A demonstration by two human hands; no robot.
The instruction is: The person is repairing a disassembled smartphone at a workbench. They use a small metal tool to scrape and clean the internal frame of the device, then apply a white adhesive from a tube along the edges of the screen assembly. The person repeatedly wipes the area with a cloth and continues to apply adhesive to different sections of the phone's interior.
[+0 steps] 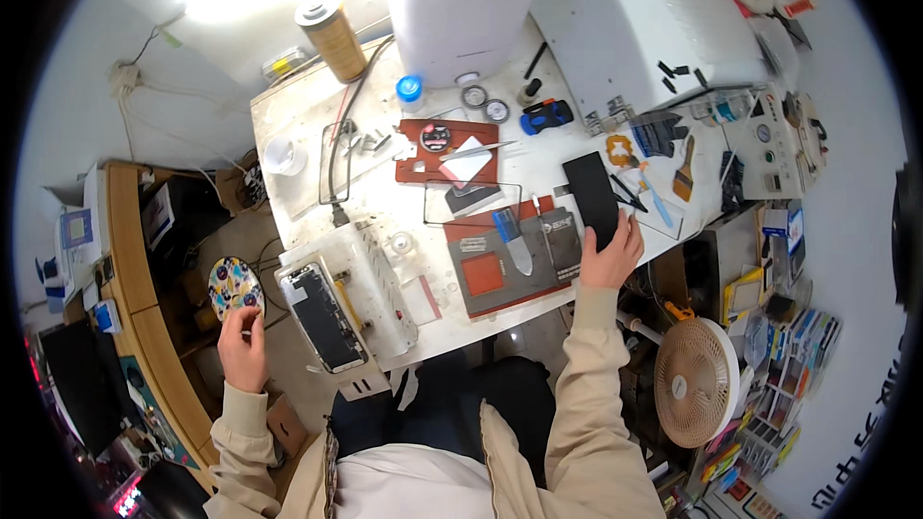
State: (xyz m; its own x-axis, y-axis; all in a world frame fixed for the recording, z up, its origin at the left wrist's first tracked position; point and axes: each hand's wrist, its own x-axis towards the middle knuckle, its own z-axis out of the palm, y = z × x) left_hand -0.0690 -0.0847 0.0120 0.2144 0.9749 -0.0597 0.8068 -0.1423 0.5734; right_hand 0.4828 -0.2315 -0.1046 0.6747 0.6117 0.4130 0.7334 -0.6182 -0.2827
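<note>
My right hand point(612, 255) is closed around the near end of a flat black phone screen point(588, 187), at the right part of the bench. My left hand point(243, 351) is off the bench's left side, its fingers curled together at the near edge of a round, multicoloured disc-like thing point(234, 284). Whether the fingers grip it or something small there, I cannot make out. Between my hands, an opened phone point(328, 317) with its insides exposed lies on a white box-shaped device point(370, 279). A blue-handled scraper point(512, 240) rests on a grey work mat point(490, 284).
A brown pad point(409, 168) with tweezers point(478, 150) lies mid-bench. Behind stand a white bin-like appliance point(464, 19) and a brown canister point(332, 41). A brush point(684, 171) and a blue tool point(658, 204) lie at right. A fan point(694, 382) stands beyond the right edge.
</note>
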